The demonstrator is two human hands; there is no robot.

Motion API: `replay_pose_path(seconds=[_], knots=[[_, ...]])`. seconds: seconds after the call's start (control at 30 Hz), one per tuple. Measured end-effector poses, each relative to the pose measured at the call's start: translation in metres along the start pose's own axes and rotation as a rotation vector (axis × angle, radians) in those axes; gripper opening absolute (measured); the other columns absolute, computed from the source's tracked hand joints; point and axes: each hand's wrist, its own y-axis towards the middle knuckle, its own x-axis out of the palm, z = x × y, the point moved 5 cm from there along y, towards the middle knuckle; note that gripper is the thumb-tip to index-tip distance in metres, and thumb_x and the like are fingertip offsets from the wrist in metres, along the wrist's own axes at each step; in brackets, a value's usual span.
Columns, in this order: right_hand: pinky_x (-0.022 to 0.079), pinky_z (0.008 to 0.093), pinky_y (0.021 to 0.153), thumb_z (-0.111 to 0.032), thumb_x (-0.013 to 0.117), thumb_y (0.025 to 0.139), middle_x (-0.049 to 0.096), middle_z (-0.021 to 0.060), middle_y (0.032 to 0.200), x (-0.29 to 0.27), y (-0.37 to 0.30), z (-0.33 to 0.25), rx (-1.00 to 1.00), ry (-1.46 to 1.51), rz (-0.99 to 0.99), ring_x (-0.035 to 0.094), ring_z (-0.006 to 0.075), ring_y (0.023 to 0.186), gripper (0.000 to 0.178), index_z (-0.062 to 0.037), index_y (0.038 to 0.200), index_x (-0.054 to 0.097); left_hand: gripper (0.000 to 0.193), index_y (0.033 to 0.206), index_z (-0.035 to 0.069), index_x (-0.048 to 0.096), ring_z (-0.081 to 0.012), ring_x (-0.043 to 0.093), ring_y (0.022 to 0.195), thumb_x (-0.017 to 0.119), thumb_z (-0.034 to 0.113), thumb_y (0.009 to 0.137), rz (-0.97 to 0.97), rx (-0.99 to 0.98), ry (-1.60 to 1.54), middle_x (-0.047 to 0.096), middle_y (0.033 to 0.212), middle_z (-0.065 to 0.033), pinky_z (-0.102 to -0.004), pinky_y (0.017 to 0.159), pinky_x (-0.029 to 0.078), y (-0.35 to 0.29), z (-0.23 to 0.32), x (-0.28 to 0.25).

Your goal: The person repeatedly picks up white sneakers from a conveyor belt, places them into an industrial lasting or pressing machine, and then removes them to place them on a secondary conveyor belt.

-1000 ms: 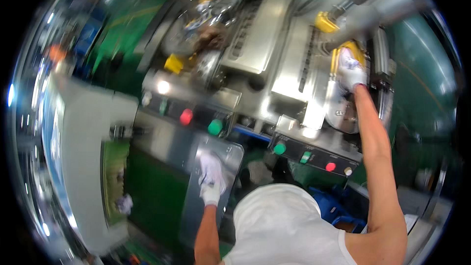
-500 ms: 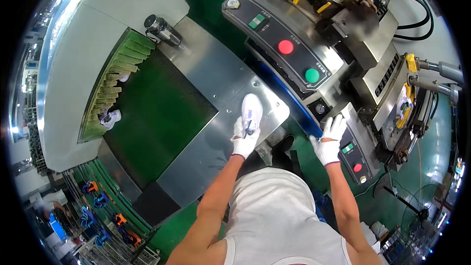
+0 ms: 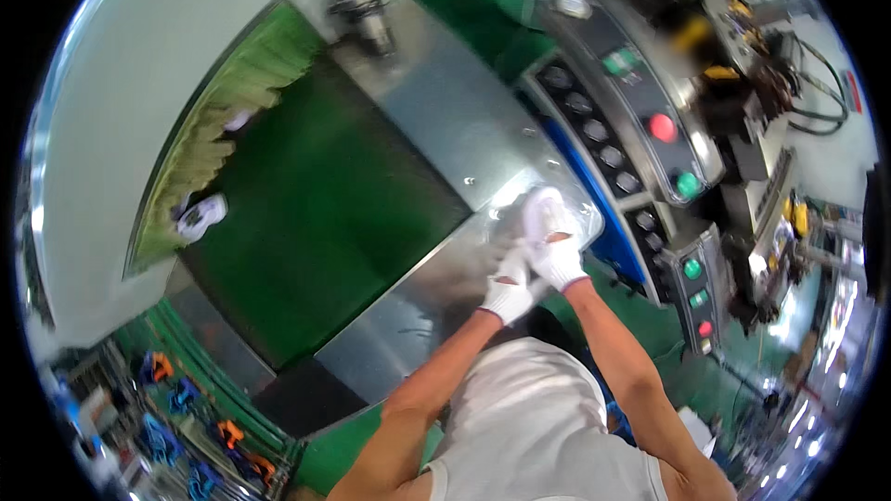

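A white shoe [image 3: 541, 208], smeared by motion, is at the corner of the metal table [image 3: 436, 271], toe pointing away from me. At its heel end my left hand [image 3: 510, 291], in a white glove, is closed on it. Against its right side and opening lies my right hand [image 3: 560, 260], also gloved in white, fingers closed around the shoe. The hands nearly touch each other and partly cover the shoe's heel.
Left of the table runs a green conveyor belt [image 3: 325, 204] under a green strip curtain [image 3: 200, 153], where another white shoe [image 3: 200, 217] sits. A steel flask [image 3: 362, 14] stands at the table's far end. To the right is a machine with a button panel [image 3: 640, 93].
My right hand has left the machine's right-hand panel and come over to the shoe beside my left hand. The whole view has shifted and turned.
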Motion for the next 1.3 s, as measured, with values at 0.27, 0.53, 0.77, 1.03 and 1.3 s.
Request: replay_pose_path(seconds=[0.27, 0.53, 0.77, 1.03, 1.3], knots=[[0.047, 0.0470, 0.100, -0.013, 0.072, 0.086, 0.067, 0.0167, 0.116, 0.005, -0.010, 0.019, -0.048, 0.218, 0.247, 0.061, 0.0381, 0.111, 0.033, -0.0049, 0.118, 0.068, 0.063, 0.149, 0.005, 0.045, -0.0379, 0.046, 0.141, 0.063, 0.032, 0.096, -0.173, -0.170, 0.192, 0.048, 0.151, -0.0234, -0.0429, 0.115, 0.039, 0.000, -0.047, -0.062], [0.042, 0.0443, 0.110, -0.003, 0.073, 0.079, 0.056, 0.0211, 0.137, -0.016, -0.004, -0.005, -0.003, 0.108, 0.298, 0.053, 0.0391, 0.128, 0.059, -0.0026, 0.136, 0.054, 0.045, 0.132, -0.001, 0.056, -0.0427, 0.055, 0.122, 0.064, 0.015, 0.091, 0.812, 0.140, 1.015, 0.059, 0.131, -0.0235, -0.0499, 0.106, 0.044, 0.105, -0.068, -0.516], [0.049, 0.0392, 0.104, 0.002, 0.066, 0.081, 0.050, 0.0198, 0.145, -0.007, -0.003, -0.007, 0.046, 0.202, 0.084, 0.056, 0.0355, 0.127, 0.062, -0.0008, 0.141, 0.051, 0.079, 0.160, 0.016, 0.031, -0.0294, 0.025, 0.153, 0.040, 0.062, 0.096, 0.088, -0.579, 1.437, 0.026, 0.168, -0.0055, -0.0415, 0.125, 0.021, 0.195, -0.142, -0.683], [0.050, 0.0423, 0.100, -0.026, 0.057, 0.097, 0.058, 0.0136, 0.134, 0.015, -0.016, 0.004, 0.081, 0.037, 0.017, 0.059, 0.0291, 0.121, 0.050, -0.0104, 0.143, 0.046, 0.052, 0.114, 0.005, 0.070, -0.0365, 0.071, 0.095, 0.056, 0.049, 0.092, 0.149, -0.363, 1.463, 0.072, 0.109, -0.0192, -0.0472, 0.086, 0.054, 0.149, -0.109, -0.567], [0.049, 0.0489, 0.090, -0.031, 0.064, 0.090, 0.064, 0.0229, 0.113, -0.024, -0.007, -0.027, 0.206, 0.225, 0.101, 0.063, 0.0422, 0.102, 0.037, -0.0022, 0.113, 0.060, 0.045, 0.100, 0.008, 0.062, -0.0397, 0.067, 0.089, 0.083, 0.027, 0.065, 0.301, -0.254, 1.006, 0.067, 0.094, -0.0181, -0.0496, 0.082, 0.053, -0.008, -0.092, -0.356]])
